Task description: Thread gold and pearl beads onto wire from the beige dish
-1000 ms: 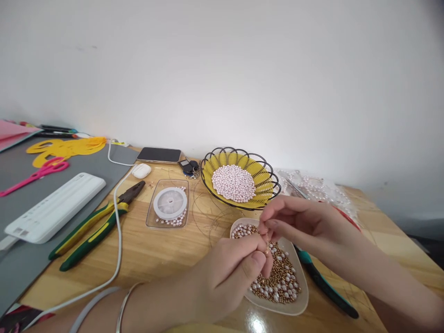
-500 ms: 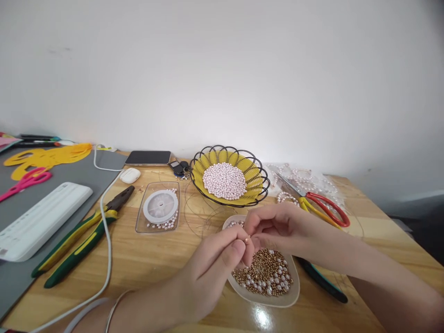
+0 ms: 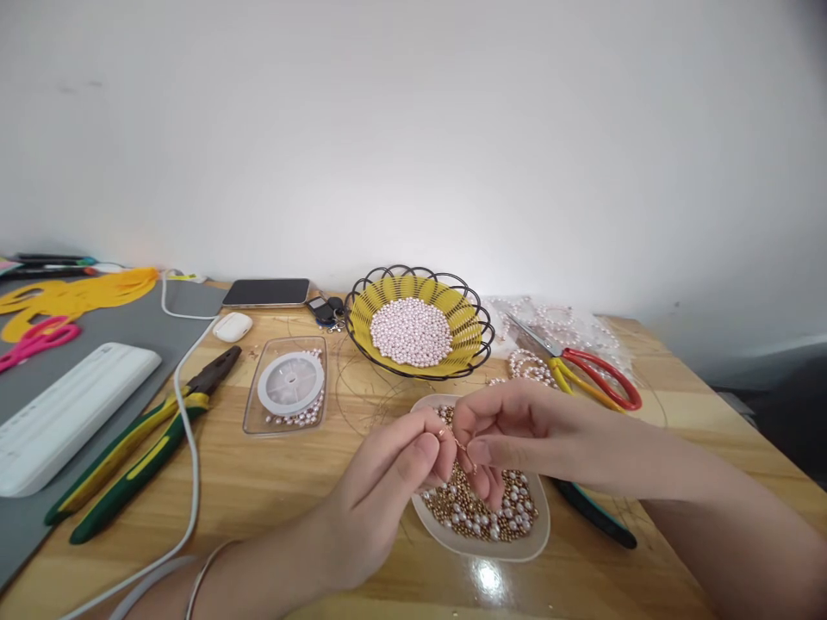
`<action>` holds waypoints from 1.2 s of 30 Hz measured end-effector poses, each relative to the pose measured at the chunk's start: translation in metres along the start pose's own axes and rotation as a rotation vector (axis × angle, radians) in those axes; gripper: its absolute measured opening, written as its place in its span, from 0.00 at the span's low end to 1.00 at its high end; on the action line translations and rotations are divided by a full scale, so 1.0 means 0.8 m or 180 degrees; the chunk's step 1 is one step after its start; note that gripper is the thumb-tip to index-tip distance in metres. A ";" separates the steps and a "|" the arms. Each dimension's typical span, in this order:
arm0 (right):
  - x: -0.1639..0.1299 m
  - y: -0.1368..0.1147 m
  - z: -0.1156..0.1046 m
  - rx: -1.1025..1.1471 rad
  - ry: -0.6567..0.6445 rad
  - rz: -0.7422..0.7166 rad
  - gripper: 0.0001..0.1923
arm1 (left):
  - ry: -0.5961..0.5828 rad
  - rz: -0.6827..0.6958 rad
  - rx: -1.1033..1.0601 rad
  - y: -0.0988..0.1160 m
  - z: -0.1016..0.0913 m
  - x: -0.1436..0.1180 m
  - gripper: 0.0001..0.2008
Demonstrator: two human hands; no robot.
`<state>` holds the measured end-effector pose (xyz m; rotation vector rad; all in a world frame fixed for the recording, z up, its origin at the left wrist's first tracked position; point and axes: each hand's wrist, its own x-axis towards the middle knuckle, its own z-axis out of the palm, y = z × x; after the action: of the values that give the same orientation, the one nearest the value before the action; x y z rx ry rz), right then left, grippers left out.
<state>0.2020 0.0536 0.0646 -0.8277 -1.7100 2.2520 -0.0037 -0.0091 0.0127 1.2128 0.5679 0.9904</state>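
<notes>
My left hand (image 3: pixel 391 486) pinches one end of a thin gold-coloured strand (image 3: pixel 459 445) between thumb and forefinger. The other end is between the thumb and fingertips of my right hand (image 3: pixel 526 430), and a short bit dangles below them. It is too small to tell whether it is wire, chain or tiny beads. Both hands hover over a pale dish (image 3: pixel 452 544) with small gold beads (image 3: pixel 462 504) and white pearl beads (image 3: pixel 517 517). My fingers hide part of the dish.
Behind the dish stands a yellow basket (image 3: pixel 466 331) of pinkish pearl beads. Left are a wire spool (image 3: pixel 290 383) in a clear box, green-yellow pliers (image 3: pixel 139 452), a white cable (image 3: pixel 194 456) and a phone (image 3: pixel 266 293). Right lie red-handled scissors (image 3: pixel 600 379), beaded loops (image 3: pixel 530 366) and a teal-black handle (image 3: pixel 598 515).
My hands have drawn slightly apart, exposing the gold strand between them. My right-hand fingers have spread downward a little. The whole view has shifted slightly.
</notes>
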 end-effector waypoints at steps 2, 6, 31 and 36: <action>-0.001 0.000 0.000 -0.0032 -0.0043 0.0016 0.09 | -0.0032 0.0029 -0.0052 0.001 0.001 0.000 0.18; -0.001 0.004 0.002 -0.0360 0.0103 0.0065 0.10 | -0.0042 0.0020 -0.0080 0.001 0.001 -0.002 0.18; -0.003 0.056 -0.009 -0.3489 0.1004 0.0057 0.10 | 0.0216 -0.0054 -0.0001 -0.002 0.001 -0.003 0.19; 0.012 0.049 0.001 -0.3502 0.1137 0.0111 0.11 | 0.0237 -0.0026 0.0040 -0.003 0.001 -0.005 0.19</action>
<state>0.2004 0.0447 0.0250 -1.3103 -2.6598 0.9018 -0.0041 -0.0130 0.0106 1.1875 0.6379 1.0296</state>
